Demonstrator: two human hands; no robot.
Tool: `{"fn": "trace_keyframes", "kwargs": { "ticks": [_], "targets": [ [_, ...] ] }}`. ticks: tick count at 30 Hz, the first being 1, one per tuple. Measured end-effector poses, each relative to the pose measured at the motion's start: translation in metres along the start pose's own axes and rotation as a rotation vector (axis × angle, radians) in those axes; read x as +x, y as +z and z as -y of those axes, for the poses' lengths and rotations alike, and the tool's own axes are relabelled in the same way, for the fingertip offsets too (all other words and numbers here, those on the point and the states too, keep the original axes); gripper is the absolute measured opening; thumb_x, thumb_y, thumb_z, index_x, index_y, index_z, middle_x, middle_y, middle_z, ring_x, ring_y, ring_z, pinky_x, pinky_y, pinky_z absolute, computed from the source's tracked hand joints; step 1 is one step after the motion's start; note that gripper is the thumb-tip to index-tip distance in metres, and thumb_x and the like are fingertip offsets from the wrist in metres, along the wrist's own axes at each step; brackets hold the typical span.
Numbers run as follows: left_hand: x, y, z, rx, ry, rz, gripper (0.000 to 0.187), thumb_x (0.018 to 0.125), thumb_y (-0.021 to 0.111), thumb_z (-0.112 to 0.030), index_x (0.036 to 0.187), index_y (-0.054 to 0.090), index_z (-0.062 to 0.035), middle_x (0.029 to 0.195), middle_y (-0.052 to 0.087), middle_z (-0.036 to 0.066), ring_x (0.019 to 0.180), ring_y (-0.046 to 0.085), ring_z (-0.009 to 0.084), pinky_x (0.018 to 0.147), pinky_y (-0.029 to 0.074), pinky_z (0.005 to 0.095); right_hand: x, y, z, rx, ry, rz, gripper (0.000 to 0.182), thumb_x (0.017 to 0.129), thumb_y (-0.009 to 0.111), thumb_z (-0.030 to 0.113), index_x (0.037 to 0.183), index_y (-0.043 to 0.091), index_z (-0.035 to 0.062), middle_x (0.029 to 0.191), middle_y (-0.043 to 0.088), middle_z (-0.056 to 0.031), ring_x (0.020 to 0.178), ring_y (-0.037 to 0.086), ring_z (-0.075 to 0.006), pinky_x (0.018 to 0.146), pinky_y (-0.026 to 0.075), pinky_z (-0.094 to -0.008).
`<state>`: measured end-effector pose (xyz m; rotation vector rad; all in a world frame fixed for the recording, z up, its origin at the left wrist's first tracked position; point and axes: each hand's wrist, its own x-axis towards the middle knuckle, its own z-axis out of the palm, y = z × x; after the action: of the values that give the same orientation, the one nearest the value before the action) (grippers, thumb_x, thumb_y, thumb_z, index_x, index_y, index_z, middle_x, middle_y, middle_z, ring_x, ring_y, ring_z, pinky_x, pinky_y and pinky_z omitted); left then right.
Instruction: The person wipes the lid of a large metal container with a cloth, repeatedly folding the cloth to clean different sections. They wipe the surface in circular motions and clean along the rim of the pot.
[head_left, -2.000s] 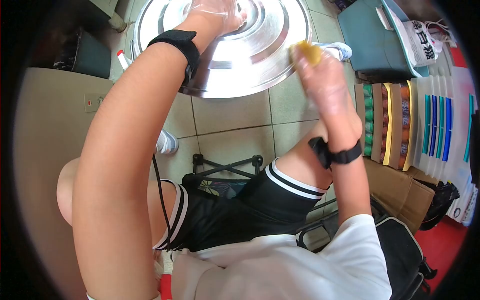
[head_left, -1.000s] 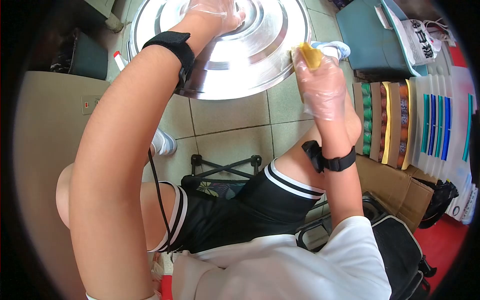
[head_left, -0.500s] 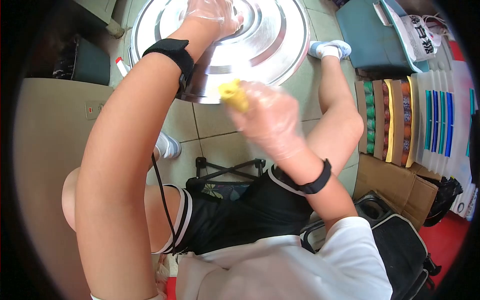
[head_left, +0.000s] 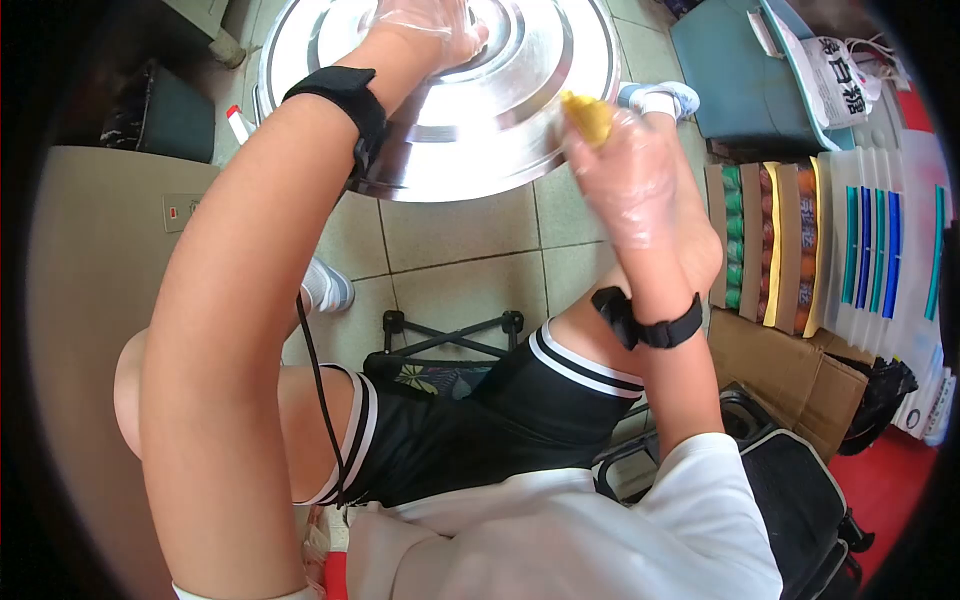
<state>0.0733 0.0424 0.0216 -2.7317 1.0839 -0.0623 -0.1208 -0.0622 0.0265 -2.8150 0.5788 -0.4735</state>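
Observation:
A large round shiny metal lid (head_left: pixel 500 150), with raised rings, fills the top of the view. My left hand (head_left: pixel 428 22), in a clear plastic glove, lies at the middle of the lid with its fingers curled in there. The frame's top edge cuts off part of that hand, and any knob under it is hidden. In my right hand (head_left: pixel 630 180), also gloved in clear plastic, a crumpled yellow cloth (head_left: pixel 588 118) pokes out of the closed fingers. This hand is at the lid's right rim, above my right knee, and slightly blurred.
Beneath is a tiled floor (head_left: pixel 460 230) with a folding stool frame (head_left: pixel 450 340) between my legs. A beige cabinet (head_left: pixel 110 300) stands on the left. To the right are a blue-grey bin (head_left: pixel 740 80), boxed goods (head_left: pixel 770 240), clear plastic containers (head_left: pixel 880 250) and a cardboard box (head_left: pixel 780 375).
My right hand has moved right and up with the yellow cloth, from the lid's near edge to its right rim. My left hand stays at the lid's middle.

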Motion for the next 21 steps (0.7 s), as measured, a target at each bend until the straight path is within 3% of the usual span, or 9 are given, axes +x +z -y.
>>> {"fn": "trace_keyframes", "kwargs": {
  "ticks": [5, 8, 14, 18, 20, 21],
  "targets": [
    [-0.003, -0.011, -0.002, 0.057, 0.064, -0.003, 0.030, 0.084, 0.048, -0.029, 0.090, 0.072, -0.0115, 0.094, 0.070, 0.012, 0.081, 0.068, 0.0249, 0.064, 0.051, 0.0430, -0.024, 0.005, 0.015, 0.118, -0.176, -0.098, 0.026, 0.076, 0.066, 0.034, 0.088, 0.070, 0.0103, 0.071, 0.064, -0.0157, 0.063, 0.064, -0.0331, 0.058, 0.051, -0.0412],
    [-0.007, -0.011, -0.002, 0.132, 0.058, -0.029, 0.029, 0.084, 0.048, -0.027, 0.090, 0.072, -0.0115, 0.092, 0.070, 0.012, 0.079, 0.068, 0.0248, 0.062, 0.051, 0.0420, -0.008, 0.000, -0.003, 0.156, -0.096, 0.048, 0.029, 0.076, 0.067, 0.035, 0.088, 0.069, 0.0085, 0.071, 0.064, -0.0162, 0.065, 0.064, -0.0339, 0.061, 0.052, -0.0412],
    [-0.006, -0.009, -0.005, 0.124, 0.072, 0.103, 0.033, 0.086, 0.045, -0.030, 0.091, 0.072, -0.0113, 0.093, 0.070, 0.011, 0.083, 0.068, 0.0258, 0.063, 0.050, 0.0429, 0.032, 0.006, -0.031, -0.083, 0.094, -0.058, 0.032, 0.078, 0.064, 0.039, 0.087, 0.069, 0.0087, 0.073, 0.065, -0.0168, 0.069, 0.064, -0.0359, 0.064, 0.052, -0.0416],
    [-0.005, -0.006, -0.007, 0.096, 0.024, 0.081, 0.038, 0.087, 0.043, -0.035, 0.091, 0.072, -0.0105, 0.094, 0.070, 0.011, 0.088, 0.067, 0.0253, 0.066, 0.050, 0.0422, 0.024, 0.004, -0.020, -0.063, 0.027, -0.149, 0.033, 0.078, 0.063, 0.039, 0.085, 0.069, 0.0082, 0.072, 0.065, -0.0173, 0.069, 0.064, -0.0352, 0.064, 0.052, -0.0413],
    [-0.003, -0.004, -0.007, 0.105, 0.022, 0.066, 0.039, 0.087, 0.042, -0.035, 0.092, 0.071, -0.0100, 0.095, 0.070, 0.011, 0.087, 0.067, 0.0258, 0.067, 0.050, 0.0427, 0.010, -0.008, -0.003, -0.044, 0.022, 0.049, 0.029, 0.076, 0.065, 0.036, 0.085, 0.069, 0.0094, 0.073, 0.065, -0.0159, 0.068, 0.064, -0.0335, 0.063, 0.052, -0.0400],
    [0.001, -0.003, -0.006, 0.110, 0.012, 0.047, 0.040, 0.088, 0.042, -0.036, 0.092, 0.071, -0.0096, 0.096, 0.069, 0.012, 0.087, 0.067, 0.0263, 0.068, 0.049, 0.0432, 0.007, -0.007, 0.002, -0.045, 0.017, 0.040, 0.029, 0.076, 0.065, 0.036, 0.085, 0.069, 0.0094, 0.073, 0.065, -0.0159, 0.068, 0.064, -0.0335, 0.063, 0.052, -0.0400]
  ]
}}
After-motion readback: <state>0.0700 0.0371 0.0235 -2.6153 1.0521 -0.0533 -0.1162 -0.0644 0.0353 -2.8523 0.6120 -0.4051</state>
